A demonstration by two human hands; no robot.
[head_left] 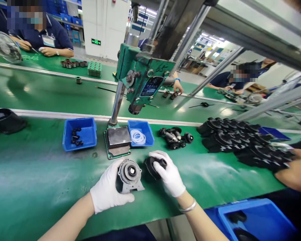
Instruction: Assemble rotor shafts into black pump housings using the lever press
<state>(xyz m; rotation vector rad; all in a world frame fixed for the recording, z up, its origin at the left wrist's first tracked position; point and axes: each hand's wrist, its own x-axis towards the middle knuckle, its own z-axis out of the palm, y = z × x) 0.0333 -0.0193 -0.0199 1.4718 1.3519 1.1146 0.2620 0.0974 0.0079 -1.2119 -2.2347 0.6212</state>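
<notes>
My left hand (109, 187), in a white glove, grips a grey round motor housing (130, 172) with a flat foot and a dark ringed centre. Its round face is turned up toward me. Just to the right, my right hand (169, 172), gloved too, is closed on a black round cap with a raised hub (153, 167). The two parts are apart, held above the green bench (65, 194). Behind them stands a green hand press (140, 80) with a square steel block (119, 136) at its base.
A blue bin (94, 134) holds small black parts; another blue bin (152, 137) holds white rings. Black and metal parts (175, 137) lie to the right, beside rows of black housings (230, 137). Another person's arm (294, 170) reaches in at right. A blue crate (268, 214) sits below.
</notes>
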